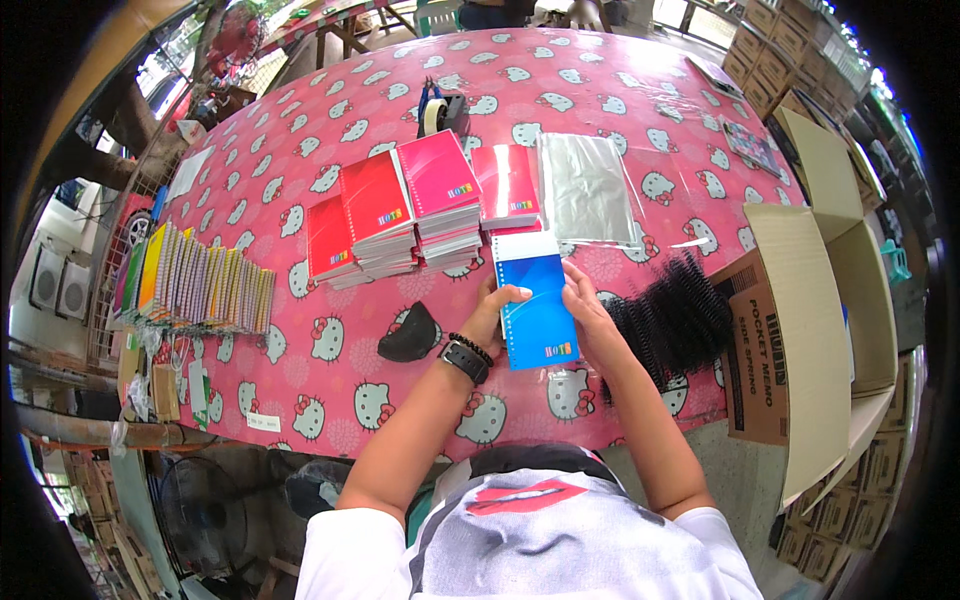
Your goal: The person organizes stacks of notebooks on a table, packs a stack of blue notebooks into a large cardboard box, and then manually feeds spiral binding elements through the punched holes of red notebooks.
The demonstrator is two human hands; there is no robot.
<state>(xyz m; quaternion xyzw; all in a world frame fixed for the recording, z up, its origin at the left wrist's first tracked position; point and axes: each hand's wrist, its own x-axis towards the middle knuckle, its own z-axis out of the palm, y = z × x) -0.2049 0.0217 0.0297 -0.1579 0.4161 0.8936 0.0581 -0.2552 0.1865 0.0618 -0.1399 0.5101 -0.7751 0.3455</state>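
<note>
A blue pocket notebook (540, 312), with punched holes down its left edge and a white strip at its top, is held upright before me. My left hand (487, 318) grips its left edge, the thumb lying over the cover. Along the opposite edge my right hand (590, 312) closes on it, some fingers hidden behind. Just beyond stand stacks of red notebooks (375, 195) and pink notebooks (440, 175), beside a shorter red stack (505, 185). A pile of clear plastic sleeves (588, 190) lies to their right. Black spiral coils (675, 320) are heaped beside my right hand.
A pink patterned cloth (330, 335) covers the table. An open cardboard box (800, 340) stands at the right edge. Left are a row of spiral notebooks (205, 280) and a curved black piece (409, 333). A tape dispenser (440, 112) sits behind the stacks.
</note>
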